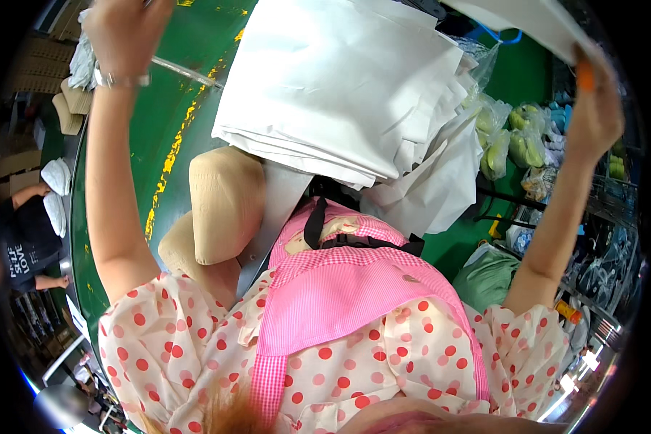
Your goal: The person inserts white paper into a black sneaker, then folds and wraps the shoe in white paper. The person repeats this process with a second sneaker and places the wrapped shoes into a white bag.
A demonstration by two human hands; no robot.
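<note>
My right hand (597, 119), raised at the upper right, grips the edge of a white sheet (539, 25) that runs out of the top of the view. Something orange (584, 75) shows at its fingers. My left hand (128, 40) is lifted at the upper left, blurred and partly cut off by the frame's edge, so its fingers cannot be read. Between my arms lies a stack of white sheets (333, 87), its lower layers hanging loosely towards my lap. Beside the stack, two beige rounded forms (224, 206) resembling shoe lasts lean near my left arm.
The green work surface (188, 108) has a worn yellow line. Bagged yellow-green items (526, 137) and a green sack (487, 278) stand at right. Further beige forms (69, 112) sit at the far left, where another person (32, 231) in a dark shirt works near white pieces (56, 195).
</note>
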